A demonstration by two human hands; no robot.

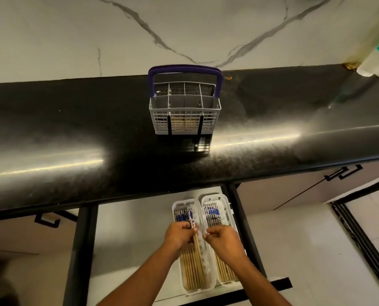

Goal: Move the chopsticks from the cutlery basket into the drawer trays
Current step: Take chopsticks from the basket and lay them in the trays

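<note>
- I have both hands down in the open drawer (140, 239), below the near edge of the black counter (73, 140).
- My left hand (179, 236) is curled around a small bundle of chopsticks (195, 234), holding them over the left tray (185, 281).
- My right hand (222, 238) has its fingers curled, pinching at the rim between the two trays; I cannot tell whether it holds anything.
- Both the left tray and the right tray (225, 200) already carry rows of chopsticks, patterned ends toward the far side, so I judge the job nearly done.
- The cutlery basket (185, 109) stands upright, well apart on the counter. Its far compartments are dim; something pale shows through the near mesh, but I cannot say if chopsticks remain.
- My forearms hide the near ends of the trays.
</note>
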